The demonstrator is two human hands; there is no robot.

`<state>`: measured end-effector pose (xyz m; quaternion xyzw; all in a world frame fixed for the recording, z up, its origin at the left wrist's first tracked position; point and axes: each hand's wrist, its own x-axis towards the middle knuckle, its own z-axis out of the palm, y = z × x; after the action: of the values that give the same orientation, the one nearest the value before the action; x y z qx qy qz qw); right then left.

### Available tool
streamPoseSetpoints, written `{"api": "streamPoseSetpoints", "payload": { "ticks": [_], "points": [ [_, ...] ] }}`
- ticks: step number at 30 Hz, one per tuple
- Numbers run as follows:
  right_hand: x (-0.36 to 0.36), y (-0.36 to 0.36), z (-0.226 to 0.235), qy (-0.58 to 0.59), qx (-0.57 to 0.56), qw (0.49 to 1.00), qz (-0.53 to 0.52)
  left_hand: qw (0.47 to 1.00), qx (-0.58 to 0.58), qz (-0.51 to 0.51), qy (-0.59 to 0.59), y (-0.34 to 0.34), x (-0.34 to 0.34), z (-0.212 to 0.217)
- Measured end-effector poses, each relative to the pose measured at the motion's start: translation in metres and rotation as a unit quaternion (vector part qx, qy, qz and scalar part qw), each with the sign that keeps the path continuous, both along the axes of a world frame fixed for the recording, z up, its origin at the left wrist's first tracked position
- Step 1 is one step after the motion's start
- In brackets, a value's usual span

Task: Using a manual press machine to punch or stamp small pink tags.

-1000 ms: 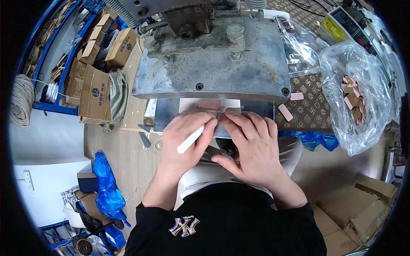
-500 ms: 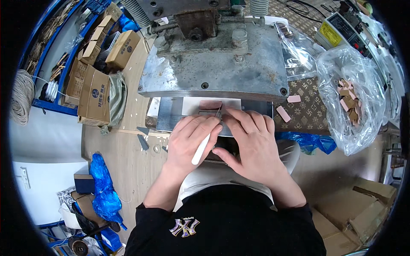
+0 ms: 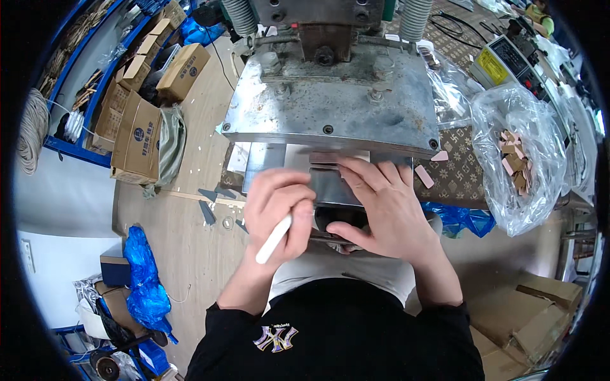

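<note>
My left hand [image 3: 276,204] is closed around a slim white-handled tool [image 3: 274,241]; its working end is hidden behind my fingers. The hand hovers a little in front of the press, blurred by motion. My right hand [image 3: 389,206] lies with fingers stretched forward and thumb apart. Its fingertips reach a small reddish-brown strip [image 3: 323,158] at the mouth of the press. Under that strip is a pale sheet [image 3: 296,162] on the metal bed [image 3: 335,189]. Just above hangs the heavy upper plate [image 3: 330,111] of the press, hiding the strip's far side.
Right of the press, pink pieces [image 3: 424,176] lie on a patterned cloth [image 3: 459,138] beside a clear plastic bag [image 3: 532,209] of pink and brown pieces. A control box [image 3: 497,60] stands behind. Cartons [image 3: 136,141] stand at left; dark offcuts [image 3: 208,213] lie below the press's left side.
My left hand has drawn back from the strip toward my body with the tool. My right fingertips have stayed near the strip. The whole view has shifted slightly.
</note>
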<state>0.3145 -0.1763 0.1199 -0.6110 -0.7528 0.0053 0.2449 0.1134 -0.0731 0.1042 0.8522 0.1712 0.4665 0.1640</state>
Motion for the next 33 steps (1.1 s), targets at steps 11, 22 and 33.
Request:
{"api": "streamPoseSetpoints", "payload": {
  "ticks": [11, 22, 33],
  "points": [
    [-0.042, -0.013, 0.012, -0.082, 0.091, 0.990, 0.070, 0.876, -0.464, -0.065, -0.117, 0.002, -0.062, 0.025],
    [-0.088, 0.014, 0.058, 0.380, 0.048, 0.914, 0.133, 0.965, -0.245, -0.061, -0.072, -0.004, -0.112, 0.079],
    [-0.100, -0.029, 0.062, 0.406, 0.060, 0.901, 0.143, 0.905, -0.349, -0.194, -0.147, -0.034, -0.113, 0.055]
  ]
}}
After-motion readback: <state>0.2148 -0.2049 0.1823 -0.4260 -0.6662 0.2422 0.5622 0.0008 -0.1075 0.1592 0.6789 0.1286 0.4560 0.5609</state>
